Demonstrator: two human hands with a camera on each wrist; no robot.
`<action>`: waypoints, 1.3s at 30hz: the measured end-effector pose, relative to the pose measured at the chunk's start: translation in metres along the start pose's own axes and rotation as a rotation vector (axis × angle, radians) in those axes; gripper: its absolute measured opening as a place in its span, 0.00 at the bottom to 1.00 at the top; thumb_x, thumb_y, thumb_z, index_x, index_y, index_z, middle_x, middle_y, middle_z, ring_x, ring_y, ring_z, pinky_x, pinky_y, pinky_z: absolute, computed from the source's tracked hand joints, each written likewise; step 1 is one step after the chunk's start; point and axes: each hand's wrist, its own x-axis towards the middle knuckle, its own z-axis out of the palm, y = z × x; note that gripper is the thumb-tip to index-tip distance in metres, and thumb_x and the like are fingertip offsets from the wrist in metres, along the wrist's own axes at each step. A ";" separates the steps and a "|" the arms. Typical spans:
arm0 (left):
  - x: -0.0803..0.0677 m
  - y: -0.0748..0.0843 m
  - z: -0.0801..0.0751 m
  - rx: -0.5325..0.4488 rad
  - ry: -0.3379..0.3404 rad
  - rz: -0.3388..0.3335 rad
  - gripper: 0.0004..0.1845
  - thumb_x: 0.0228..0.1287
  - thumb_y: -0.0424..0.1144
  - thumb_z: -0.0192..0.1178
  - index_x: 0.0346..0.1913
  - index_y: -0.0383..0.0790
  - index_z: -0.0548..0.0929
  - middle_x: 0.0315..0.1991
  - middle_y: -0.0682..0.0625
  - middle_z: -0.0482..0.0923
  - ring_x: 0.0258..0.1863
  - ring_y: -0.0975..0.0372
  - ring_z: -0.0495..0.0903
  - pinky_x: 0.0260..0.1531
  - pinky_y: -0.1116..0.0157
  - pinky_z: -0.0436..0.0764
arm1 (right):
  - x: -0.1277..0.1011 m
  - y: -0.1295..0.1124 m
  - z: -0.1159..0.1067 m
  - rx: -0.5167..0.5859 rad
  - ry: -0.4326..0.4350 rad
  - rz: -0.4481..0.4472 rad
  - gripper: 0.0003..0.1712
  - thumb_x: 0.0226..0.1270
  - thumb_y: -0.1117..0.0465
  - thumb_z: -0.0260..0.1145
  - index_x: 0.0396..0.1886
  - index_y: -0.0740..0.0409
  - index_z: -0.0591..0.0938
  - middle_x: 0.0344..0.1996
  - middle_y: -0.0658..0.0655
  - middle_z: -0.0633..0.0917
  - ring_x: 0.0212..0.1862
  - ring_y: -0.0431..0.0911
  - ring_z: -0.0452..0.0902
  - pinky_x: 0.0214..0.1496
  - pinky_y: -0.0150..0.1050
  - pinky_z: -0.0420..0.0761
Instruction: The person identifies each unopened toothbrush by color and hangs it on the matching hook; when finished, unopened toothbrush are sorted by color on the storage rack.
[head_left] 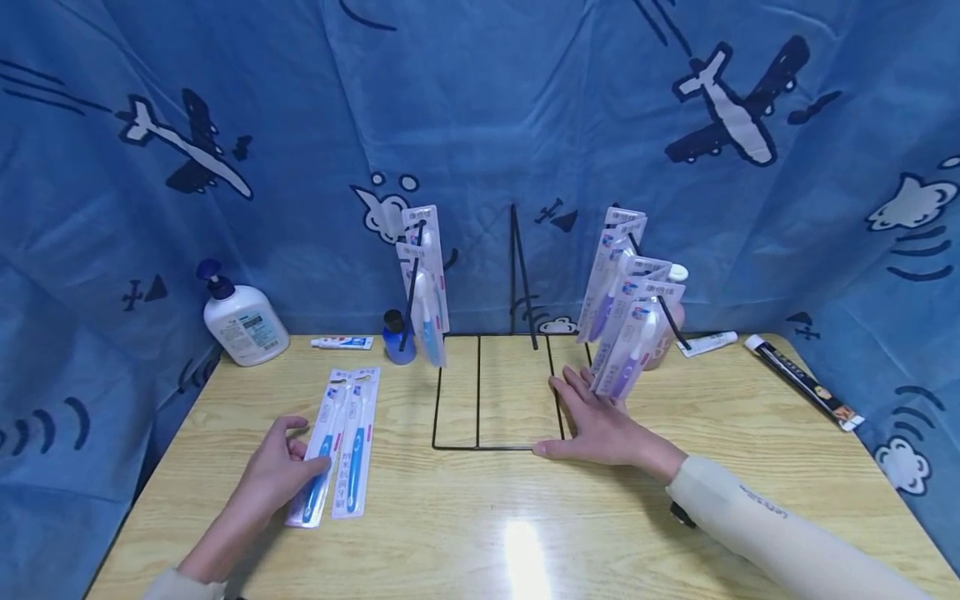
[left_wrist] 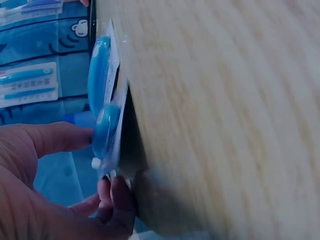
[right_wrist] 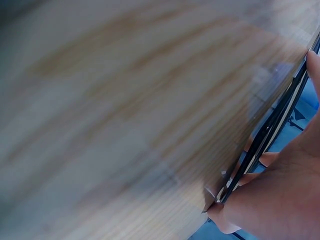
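Two packs with blue toothbrushes lie side by side on the wooden table (head_left: 480, 517). My left hand (head_left: 303, 450) pinches the left pack (head_left: 333, 408) by its lower end; the other pack (head_left: 358, 442) lies free beside it. The left wrist view shows thumb and fingers of that hand (left_wrist: 100, 165) holding the pack (left_wrist: 105, 115) with its edge raised off the table. My right hand (head_left: 600, 421) lies flat with straight fingers on the base of a black wire rack (head_left: 477, 392). Blue packs (head_left: 425, 283) hang on the rack's left hook, purple packs (head_left: 630, 317) on its right. In the right wrist view that hand (right_wrist: 280, 200) touches the wire (right_wrist: 270, 130).
A white pump bottle (head_left: 243, 321) stands at the back left, with a small tube (head_left: 342, 342) and a blue bottle (head_left: 398, 337) nearby. At the back right lie a white tube (head_left: 705, 342) and a long black box (head_left: 806, 382). Blue cloth hangs behind the table.
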 end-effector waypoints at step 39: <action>-0.071 0.045 0.021 -0.669 -0.042 0.746 0.37 0.69 0.12 0.61 0.76 0.32 0.63 0.66 0.42 0.82 0.59 0.57 0.87 0.50 0.61 0.88 | -0.002 -0.004 -0.002 0.010 0.018 -0.024 0.69 0.64 0.26 0.74 0.88 0.64 0.58 0.86 0.74 0.49 0.85 0.73 0.33 0.76 0.82 0.40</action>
